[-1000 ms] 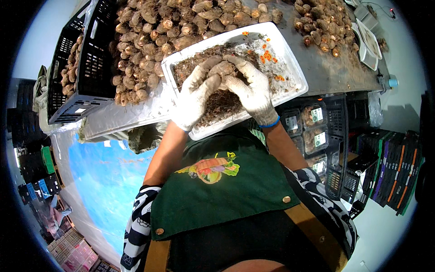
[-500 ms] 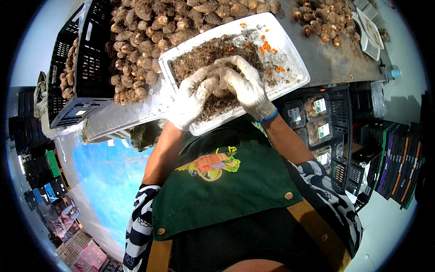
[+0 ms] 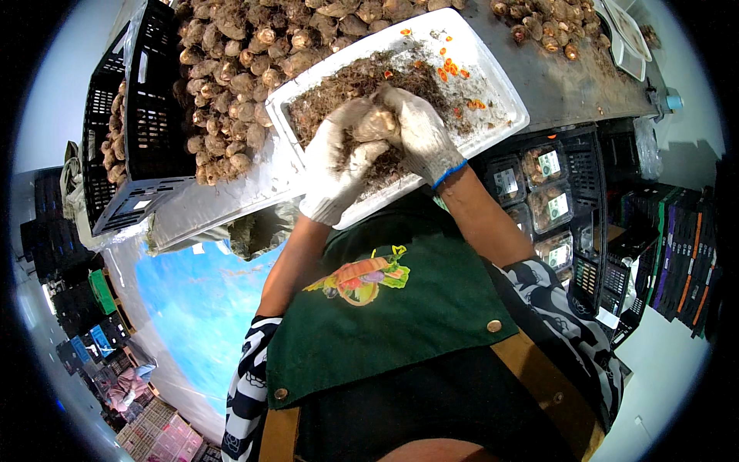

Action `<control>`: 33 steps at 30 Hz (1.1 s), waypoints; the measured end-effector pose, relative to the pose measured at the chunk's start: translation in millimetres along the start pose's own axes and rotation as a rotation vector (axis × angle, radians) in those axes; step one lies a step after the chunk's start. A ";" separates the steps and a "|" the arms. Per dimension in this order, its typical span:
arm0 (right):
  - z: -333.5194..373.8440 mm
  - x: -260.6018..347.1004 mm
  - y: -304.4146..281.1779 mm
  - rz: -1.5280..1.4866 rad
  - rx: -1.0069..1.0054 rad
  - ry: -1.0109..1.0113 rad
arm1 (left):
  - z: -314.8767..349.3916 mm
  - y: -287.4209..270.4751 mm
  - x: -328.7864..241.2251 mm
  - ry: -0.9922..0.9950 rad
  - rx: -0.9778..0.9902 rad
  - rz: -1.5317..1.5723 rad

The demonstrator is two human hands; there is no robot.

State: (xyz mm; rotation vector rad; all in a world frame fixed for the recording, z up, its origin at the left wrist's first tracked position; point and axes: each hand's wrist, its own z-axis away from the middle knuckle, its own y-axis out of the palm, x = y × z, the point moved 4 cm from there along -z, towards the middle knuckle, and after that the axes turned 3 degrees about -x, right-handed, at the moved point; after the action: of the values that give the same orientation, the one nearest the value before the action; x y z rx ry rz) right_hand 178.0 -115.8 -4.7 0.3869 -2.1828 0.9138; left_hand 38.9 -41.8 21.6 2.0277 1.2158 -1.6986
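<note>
baring more brown oval tuber (image 3: 376,126), white-gloved left hand (image 3: 336,154) and right hand (image 3: 420,132) are still working it, clasped, over the white plastic tray (image 3: 483,73).

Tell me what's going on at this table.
Someone is handling a tuber: the white-gloved left hand and right hand hold it together over a white tray. Brown debris and orange bits lie in the tray. A large heap of tubers spreads beyond it and to the left, beside a black crate; a smaller heap lies to the right.
</note>
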 end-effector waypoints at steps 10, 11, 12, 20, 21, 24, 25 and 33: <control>-7.3 40.4 -17.3 -0.606 0.093 0.244 | -11.1 -9.8 -5.6 0.030 0.010 -0.158; -5.5 38.6 -16.9 -0.551 0.074 0.211 | -9.9 -7.7 -5.8 0.042 -0.004 -0.183; -1.9 29.7 -10.0 -0.490 0.062 0.216 | -8.4 -4.0 -5.8 0.054 -0.017 -0.208; -13.1 32.2 -1.6 -0.308 0.233 0.261 | 10.0 3.0 5.4 0.182 -0.156 -0.386; -10.0 25.4 3.1 -0.614 0.311 0.632 | 11.7 1.7 8.0 0.083 -0.201 -0.200; 5.0 17.8 14.0 -1.022 0.156 1.042 | 8.7 -1.8 14.6 -0.130 -0.246 0.301; 7.7 22.2 12.3 -1.033 0.088 0.943 | 8.7 -3.4 15.9 -0.130 -0.250 0.296; -13.5 42.6 -0.2 -0.827 0.163 0.619 | 8.7 -3.3 14.8 -0.170 -0.168 0.410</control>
State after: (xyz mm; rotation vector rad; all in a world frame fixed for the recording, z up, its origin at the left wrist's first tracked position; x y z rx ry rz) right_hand 155.6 -106.3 32.7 0.8675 -1.2063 0.6126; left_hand 30.2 -38.8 6.8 1.8343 0.7905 -1.4805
